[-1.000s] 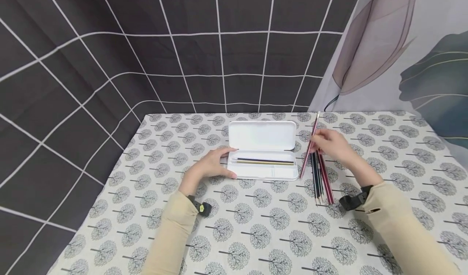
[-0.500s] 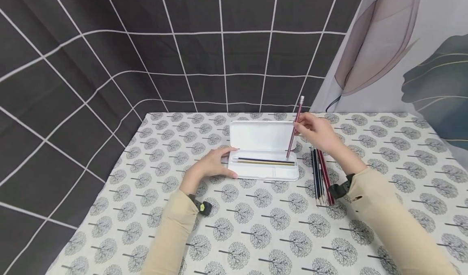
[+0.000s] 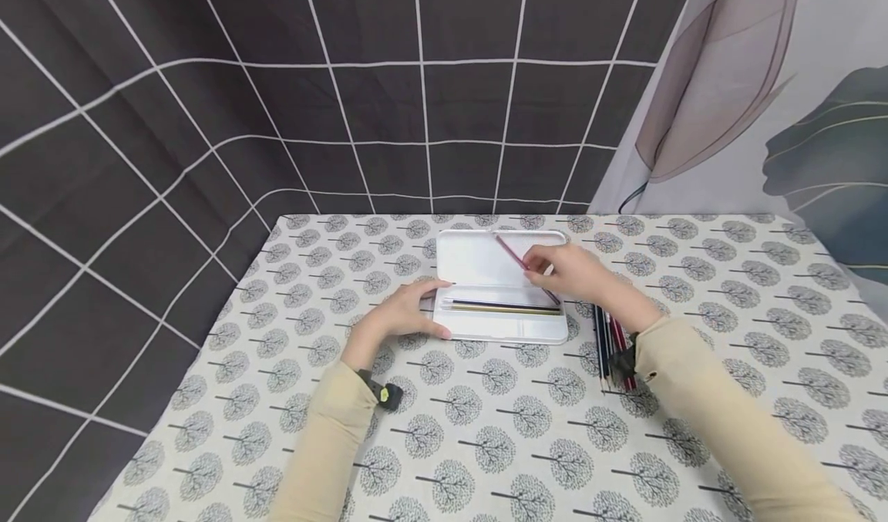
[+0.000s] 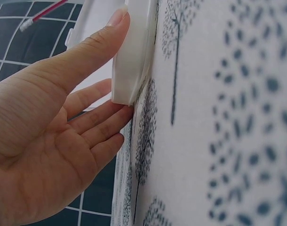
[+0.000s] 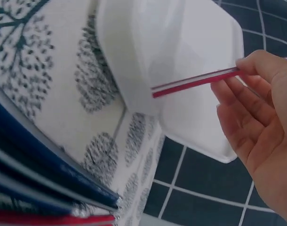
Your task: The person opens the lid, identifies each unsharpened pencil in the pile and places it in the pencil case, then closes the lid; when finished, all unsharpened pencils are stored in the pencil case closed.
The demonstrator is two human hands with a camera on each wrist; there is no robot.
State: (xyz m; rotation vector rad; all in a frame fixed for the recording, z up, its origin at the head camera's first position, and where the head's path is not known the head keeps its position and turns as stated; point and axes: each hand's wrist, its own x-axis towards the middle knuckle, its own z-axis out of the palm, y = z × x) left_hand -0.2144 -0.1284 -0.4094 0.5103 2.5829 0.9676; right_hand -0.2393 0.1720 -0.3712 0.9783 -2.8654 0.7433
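Head view. Item: one white case (image 3: pixel 479 329), lid raised and leaning back, on a tree-print cloth (image 3: pixel 486 437). Contents: a dark pencil (image 3: pixel 502 304) and a gold-coloured pencil (image 3: pixel 513 311), side by side along the tray. Item: one red pencil (image 3: pixel 510 251), held aslant above the case, upper end in front of the lid, lower end over the right of the tray; whether that end touches cannot be told. Holder: right hand (image 3: pixel 572 270), thumb and forefinger clamped on the shaft. Item: left hand (image 3: pixel 405 308), thumb and forefinger well apart, tips at the front and back of the case's left end. Item: loose pencils (image 3: pixel 602 345), dark and red, in a bundle right of the case, partly under the right wrist.

Left wrist view. Left thumb fairly straight, laid against the case's edge; the fingers extended, slightly apart, some reaching to the lower corner of its end. The red pencil's pale-tipped end shows at the top.

Right wrist view. Red pencil, pale stripe along it, pinched between thumb and forefinger; remaining fingers bent loosely below, gaps between them. Loose pencils, blurred, lower left.
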